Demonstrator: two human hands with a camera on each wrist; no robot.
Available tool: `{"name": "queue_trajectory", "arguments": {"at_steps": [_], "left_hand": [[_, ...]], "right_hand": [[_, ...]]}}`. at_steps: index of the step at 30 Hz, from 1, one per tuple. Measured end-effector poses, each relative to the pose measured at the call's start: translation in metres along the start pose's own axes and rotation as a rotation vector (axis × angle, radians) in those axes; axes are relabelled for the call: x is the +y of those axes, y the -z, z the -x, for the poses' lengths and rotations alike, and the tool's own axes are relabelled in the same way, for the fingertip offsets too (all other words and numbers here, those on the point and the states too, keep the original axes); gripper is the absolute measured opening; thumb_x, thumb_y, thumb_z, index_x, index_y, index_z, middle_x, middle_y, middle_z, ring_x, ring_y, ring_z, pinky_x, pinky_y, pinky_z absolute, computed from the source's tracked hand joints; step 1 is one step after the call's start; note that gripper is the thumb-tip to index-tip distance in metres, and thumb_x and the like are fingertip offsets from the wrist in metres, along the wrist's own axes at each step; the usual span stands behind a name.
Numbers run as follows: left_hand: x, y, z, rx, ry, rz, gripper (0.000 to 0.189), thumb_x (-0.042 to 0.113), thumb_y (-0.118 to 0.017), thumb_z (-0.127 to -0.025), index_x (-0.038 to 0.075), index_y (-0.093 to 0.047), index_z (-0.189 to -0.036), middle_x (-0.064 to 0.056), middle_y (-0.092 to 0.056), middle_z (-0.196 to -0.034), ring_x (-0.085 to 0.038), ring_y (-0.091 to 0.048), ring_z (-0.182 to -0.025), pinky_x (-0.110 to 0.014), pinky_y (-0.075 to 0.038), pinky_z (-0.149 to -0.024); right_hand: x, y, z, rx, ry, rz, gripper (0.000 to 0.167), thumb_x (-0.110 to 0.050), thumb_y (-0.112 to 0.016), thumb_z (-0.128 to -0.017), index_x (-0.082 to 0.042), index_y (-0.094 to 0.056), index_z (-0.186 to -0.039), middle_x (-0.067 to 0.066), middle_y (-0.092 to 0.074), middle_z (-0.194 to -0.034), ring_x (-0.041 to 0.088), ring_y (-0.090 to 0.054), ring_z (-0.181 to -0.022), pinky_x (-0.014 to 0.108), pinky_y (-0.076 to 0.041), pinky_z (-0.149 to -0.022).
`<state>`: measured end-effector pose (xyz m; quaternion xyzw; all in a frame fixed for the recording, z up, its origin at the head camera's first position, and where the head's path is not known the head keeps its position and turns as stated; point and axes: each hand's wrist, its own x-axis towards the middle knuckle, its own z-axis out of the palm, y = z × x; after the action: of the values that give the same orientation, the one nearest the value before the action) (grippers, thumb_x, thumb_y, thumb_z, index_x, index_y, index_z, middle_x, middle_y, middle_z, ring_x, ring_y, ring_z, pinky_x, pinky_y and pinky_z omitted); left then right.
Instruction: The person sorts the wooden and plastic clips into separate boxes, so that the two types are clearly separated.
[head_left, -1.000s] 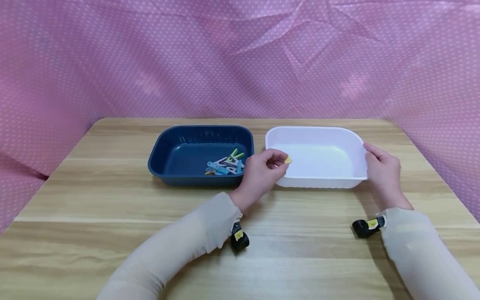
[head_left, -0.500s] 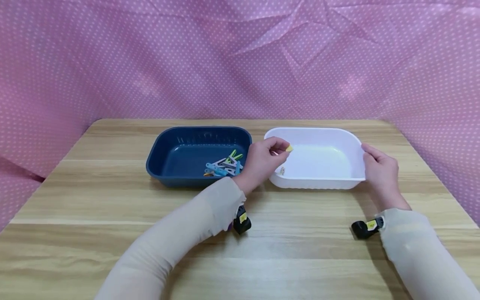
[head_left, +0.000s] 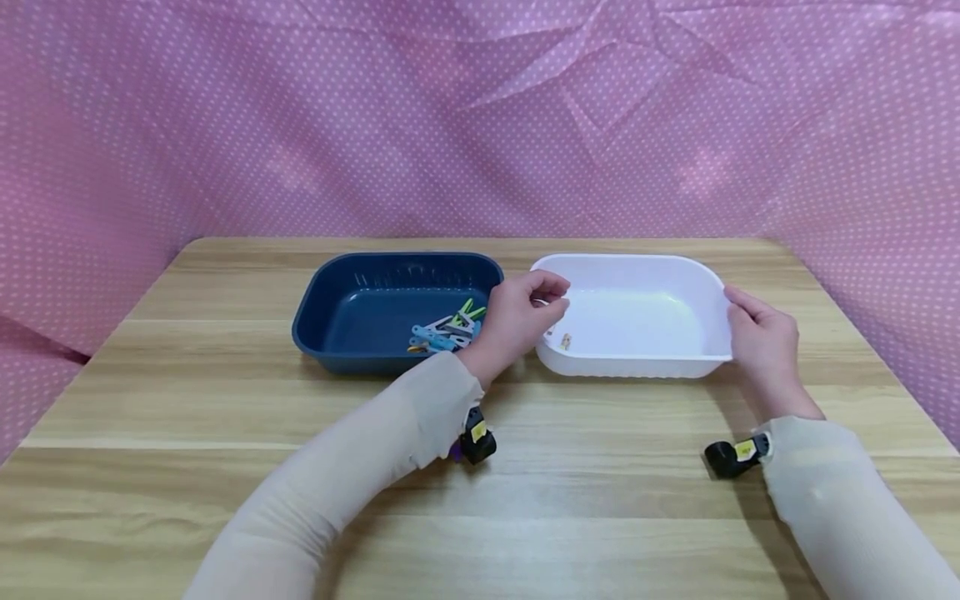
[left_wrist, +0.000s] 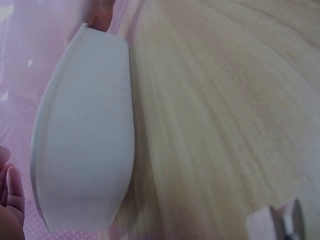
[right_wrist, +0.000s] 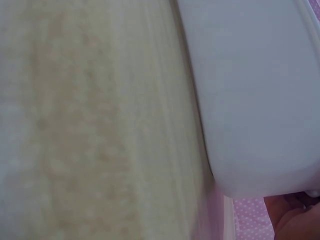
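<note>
In the head view my left hand (head_left: 521, 317) hangs over the left end of a white basin (head_left: 630, 367). Its thumb and fingers are loosely bent with a gap between them, and nothing shows in that gap. In the left wrist view, the left hand's fingers (left_wrist: 15, 190) appear beside the basin's outer wall (left_wrist: 85, 135). A small whitish-and-tan piece (head_left: 566, 341) lies in the basin's near left corner. My right hand (head_left: 768, 346) holds the basin's right end, thumb and fingers at its rim. The right wrist view shows that hand (right_wrist: 295, 217) at the corner of the basin.
Left of the white basin stands a dark blue basin (head_left: 360, 362) with a heap of blue, grey and green clothespins (head_left: 442, 333) at its near right, partly behind my left hand. Both basins stand on a wooden table (head_left: 585, 517). A pink dotted cloth (head_left: 480, 125) hangs behind.
The small yellow piece pinched in my left fingers earlier is gone from them. That hand rose, then shifted slightly left, uncovering the small piece in the basin. My right hand stays at the rim.
</note>
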<state>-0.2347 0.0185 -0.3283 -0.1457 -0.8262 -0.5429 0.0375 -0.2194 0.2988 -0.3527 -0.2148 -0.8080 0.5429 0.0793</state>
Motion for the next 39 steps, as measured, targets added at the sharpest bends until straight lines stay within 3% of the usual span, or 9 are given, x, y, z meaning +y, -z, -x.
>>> {"name": "queue_trajectory", "arguments": {"at_steps": [4,16,23,31,39], "left_hand": [[0.005,0.005,0.003,-0.011,-0.001,0.02,0.019,0.012,-0.064,-0.087,0.008,-0.067,-0.105,-0.001,-0.066,-0.097,-0.011,-0.058,-0.086,-0.017,-0.051,-0.077],[0.018,0.031,0.012,-0.022,-0.093,0.006,0.015,0.011,-0.065,-0.086,0.009,-0.068,-0.101,-0.001,-0.067,-0.097,-0.011,-0.059,-0.083,-0.018,-0.052,-0.074],[0.01,0.046,0.031,-0.083,-0.099,-0.061,0.012,0.013,-0.064,-0.087,0.01,-0.068,-0.098,0.001,-0.067,-0.092,-0.01,-0.058,-0.079,-0.02,-0.052,-0.069],[0.008,0.083,0.056,-0.137,-0.139,-0.191,0.011,0.011,-0.065,-0.085,0.012,-0.07,-0.096,0.004,-0.067,-0.089,-0.01,-0.058,-0.079,-0.024,-0.052,-0.072],[0.009,0.102,0.078,-0.185,-0.143,-0.201,0.012,0.009,-0.068,-0.083,0.012,-0.07,-0.095,0.004,-0.067,-0.087,-0.01,-0.058,-0.079,-0.025,-0.053,-0.073]], "right_hand": [[0.0,0.0,0.0,-0.002,-0.003,-0.008,0.045,-0.032,-0.032,-0.098,-0.018,-0.038,-0.141,0.003,-0.028,-0.15,0.02,-0.032,-0.134,0.034,-0.037,-0.105],[0.003,0.001,-0.001,0.008,0.001,-0.037,0.045,-0.03,-0.032,-0.098,-0.017,-0.038,-0.141,0.004,-0.029,-0.149,0.019,-0.033,-0.134,0.033,-0.036,-0.106],[0.001,0.001,0.001,-0.003,0.009,-0.022,0.045,-0.031,-0.032,-0.098,-0.017,-0.038,-0.141,0.003,-0.028,-0.15,0.019,-0.031,-0.135,0.034,-0.035,-0.106],[0.0,0.0,0.002,-0.01,0.009,0.011,0.047,-0.034,-0.031,-0.098,-0.018,-0.038,-0.141,0.003,-0.028,-0.15,0.019,-0.032,-0.134,0.034,-0.037,-0.105],[0.001,0.002,-0.002,0.013,0.034,0.052,0.046,-0.032,-0.032,-0.098,-0.016,-0.04,-0.14,0.004,-0.033,-0.147,0.019,-0.035,-0.132,0.033,-0.038,-0.105]]}}
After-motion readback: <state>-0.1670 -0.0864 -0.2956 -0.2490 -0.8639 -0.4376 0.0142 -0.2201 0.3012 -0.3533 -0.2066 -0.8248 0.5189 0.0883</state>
